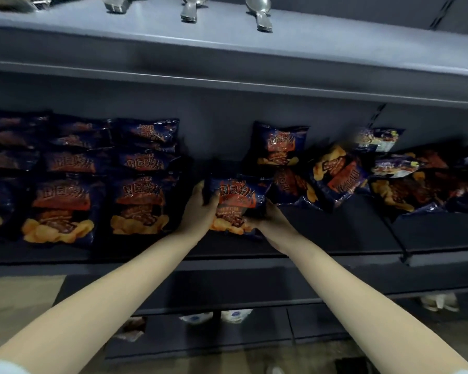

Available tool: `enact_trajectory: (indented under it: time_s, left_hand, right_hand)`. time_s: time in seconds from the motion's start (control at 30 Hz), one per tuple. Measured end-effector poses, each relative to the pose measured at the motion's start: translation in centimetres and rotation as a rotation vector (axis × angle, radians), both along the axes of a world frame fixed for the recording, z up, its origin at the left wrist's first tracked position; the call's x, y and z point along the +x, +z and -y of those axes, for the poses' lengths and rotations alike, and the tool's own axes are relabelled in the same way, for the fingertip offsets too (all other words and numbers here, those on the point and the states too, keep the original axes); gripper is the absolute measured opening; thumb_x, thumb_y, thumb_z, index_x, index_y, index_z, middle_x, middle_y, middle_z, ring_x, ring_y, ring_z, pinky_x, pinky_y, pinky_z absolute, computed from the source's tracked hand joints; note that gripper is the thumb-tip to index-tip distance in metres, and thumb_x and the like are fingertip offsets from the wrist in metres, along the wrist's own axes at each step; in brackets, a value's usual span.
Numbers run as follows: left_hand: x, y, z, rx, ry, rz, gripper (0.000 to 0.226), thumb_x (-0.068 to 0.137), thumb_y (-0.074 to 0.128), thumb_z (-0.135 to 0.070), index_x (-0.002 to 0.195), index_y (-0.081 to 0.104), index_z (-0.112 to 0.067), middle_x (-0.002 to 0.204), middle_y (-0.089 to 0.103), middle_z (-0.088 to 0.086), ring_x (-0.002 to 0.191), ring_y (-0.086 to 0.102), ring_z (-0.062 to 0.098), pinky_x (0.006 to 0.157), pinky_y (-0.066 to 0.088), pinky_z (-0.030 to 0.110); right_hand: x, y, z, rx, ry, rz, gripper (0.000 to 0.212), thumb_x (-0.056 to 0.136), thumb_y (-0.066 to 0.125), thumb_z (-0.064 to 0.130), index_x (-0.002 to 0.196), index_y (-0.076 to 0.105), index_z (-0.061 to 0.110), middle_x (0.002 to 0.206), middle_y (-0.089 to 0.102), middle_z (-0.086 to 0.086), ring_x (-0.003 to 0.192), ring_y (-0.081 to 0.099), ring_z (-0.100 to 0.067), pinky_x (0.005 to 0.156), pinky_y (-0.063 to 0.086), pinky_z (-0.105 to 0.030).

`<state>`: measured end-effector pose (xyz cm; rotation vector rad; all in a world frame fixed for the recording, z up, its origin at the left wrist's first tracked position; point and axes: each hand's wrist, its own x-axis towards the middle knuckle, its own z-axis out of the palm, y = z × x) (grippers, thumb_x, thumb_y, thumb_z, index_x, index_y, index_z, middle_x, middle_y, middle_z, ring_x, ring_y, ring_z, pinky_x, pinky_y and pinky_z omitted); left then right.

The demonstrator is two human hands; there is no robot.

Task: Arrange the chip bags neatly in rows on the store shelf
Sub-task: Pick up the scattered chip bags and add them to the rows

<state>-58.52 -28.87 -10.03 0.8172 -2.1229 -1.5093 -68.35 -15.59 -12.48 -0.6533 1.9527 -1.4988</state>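
- Both my hands are in the middle of the frame, and they hold one bag [238,201] of chips.
- My left hand [200,209] grips the bag's left side, with its fingers curled round the edge.
- My right hand [268,220] grips the bag's lower right corner. Its fingers are tucked under the bag, so I cannot see the tips.
- The bag faces up at me, near the front of the dark shelf [335,233]. I cannot tell if it rests on the shelf or is just above it.
- The bag sits in the gap between two groups of bags.
- On the left of the frame are neat rows [135,201]. The bags there lie flat, side by side, each one partly over the one behind it.
- On the right is a messy pile [335,174]. Those bags are tilted, turned different ways and lie on each other.
- One tall bag [278,144] stands at the back, just left of the pile.
- At the top of the frame is a gray top shelf [227,49] with shiny metal things [260,12] on it.
- At the bottom middle, on a lower shelf, are some white packs [235,315]. They are too blurry for me to name.
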Motion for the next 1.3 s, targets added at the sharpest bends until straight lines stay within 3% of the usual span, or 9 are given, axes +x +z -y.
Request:
enact_trajectory:
  time_s: [0.13, 0.37, 0.47, 0.6, 0.73, 0.97, 1.07, 1.2, 1.3]
  left_hand:
    - [1.0, -0.7, -0.2, -0.069, -0.081, 0.034, 0.061, 0.098, 0.045, -0.023, 0.149, 0.014, -0.017, 0.154, 0.024, 0.003, 0.14, 0.024, 0.019, 0.104, 0.02, 0.02]
    - [0.8, -1.6, 0.4, -0.079, -0.106, 0.074, 0.068, 0.096, 0.048, -0.023, 0.15, 0.006, -0.016, 0.154, 0.024, 0.004, 0.137, 0.031, 0.02, 0.108, 0.025, 0.024]
    - [0.3, -1.6, 0.2, -0.15, -0.083, 0.075, 0.069, 0.095, 0.049, -0.016, 0.15, 0.007, -0.012, 0.148, 0.034, 0.008, 0.129, 0.041, 0.02, 0.094, 0.03, 0.015]
    - [-0.6, -1.5, 0.2, -0.235, -0.042, 0.071, 0.069, 0.093, 0.05, -0.012, 0.148, 0.009, -0.007, 0.15, 0.027, 0.012, 0.134, 0.034, 0.022, 0.101, 0.024, 0.017]
    - [-0.7, -1.7, 0.0, -0.316, 0.009, 0.024, 0.066, 0.09, 0.052, -0.005, 0.146, 0.017, -0.002, 0.129, 0.036, -0.006, 0.117, 0.03, -0.007, 0.093, 0.017, -0.003]
    - [-3.0, -1.7, 1.1, -0.363, 0.032, 0.123, 0.073, 0.089, 0.054, -0.009, 0.148, 0.011, -0.004, 0.149, 0.028, 0.012, 0.138, 0.025, 0.018, 0.11, 0.016, 0.018]
    - [-4.6, -1.9, 1.7, -0.318, 0.067, 0.177, 0.065, 0.086, 0.055, -0.01, 0.142, 0.024, 0.004, 0.146, 0.03, 0.022, 0.136, 0.028, 0.032, 0.114, 0.026, 0.042]
    - [-5.9, -1.6, 1.9, -0.277, 0.109, 0.225, 0.072, 0.09, 0.052, -0.009, 0.147, 0.008, 0.0, 0.151, 0.023, 0.015, 0.14, 0.022, 0.025, 0.114, 0.016, 0.026]
    - [-6.5, -1.8, 2.3, -0.236, 0.134, 0.207, 0.067, 0.089, 0.052, -0.008, 0.145, 0.017, -0.001, 0.148, 0.029, 0.013, 0.139, 0.025, 0.026, 0.115, 0.022, 0.036]
  right_hand:
    - [1.1, -0.5, 0.5, 0.04, -0.143, -0.042, 0.051, 0.078, 0.069, 0.014, 0.125, 0.05, 0.019, 0.117, 0.065, -0.004, 0.104, 0.06, -0.019, 0.098, 0.047, -0.051]
    - [1.4, -0.2, 1.9, 0.023, -0.249, -0.079, 0.056, 0.084, 0.064, 0.005, 0.133, 0.043, 0.02, 0.126, 0.059, 0.0, 0.119, 0.053, -0.016, 0.105, 0.042, -0.042]
    - [0.8, -0.4, 2.7, -0.002, -0.268, -0.061, 0.058, 0.084, 0.064, 0.006, 0.135, 0.041, 0.02, 0.129, 0.057, -0.001, 0.121, 0.051, -0.015, 0.106, 0.04, -0.038]
    - [-0.8, -0.7, 4.1, -0.004, -0.267, -0.101, 0.06, 0.083, 0.066, 0.011, 0.136, 0.04, 0.023, 0.128, 0.057, 0.001, 0.12, 0.051, -0.016, 0.101, 0.041, -0.032]
    - [-2.9, -0.7, 6.2, 0.012, -0.239, -0.118, 0.061, 0.084, 0.062, 0.008, 0.138, 0.037, 0.022, 0.127, 0.058, -0.002, 0.118, 0.053, -0.019, 0.095, 0.041, -0.029]
    - [-6.1, -0.7, 9.7, 0.075, -0.226, -0.139, 0.065, 0.087, 0.055, 0.008, 0.144, 0.027, 0.019, 0.128, 0.056, -0.009, 0.115, 0.055, -0.026, 0.086, 0.042, -0.028]
    - [-7.2, -0.6, 10.5, 0.083, -0.2, -0.135, 0.066, 0.086, 0.057, 0.008, 0.144, 0.026, 0.016, 0.131, 0.054, -0.009, 0.119, 0.052, -0.026, 0.089, 0.039, -0.026]
    - [-8.2, -0.4, 11.4, 0.06, -0.177, -0.153, 0.064, 0.087, 0.059, 0.015, 0.143, 0.028, 0.017, 0.133, 0.052, -0.008, 0.121, 0.05, -0.024, 0.09, 0.038, -0.026]
    - [-8.6, -0.3, 12.2, 0.059, -0.163, -0.156, 0.062, 0.087, 0.055, 0.01, 0.143, 0.029, 0.018, 0.13, 0.054, -0.008, 0.118, 0.053, -0.025, 0.087, 0.041, -0.028]
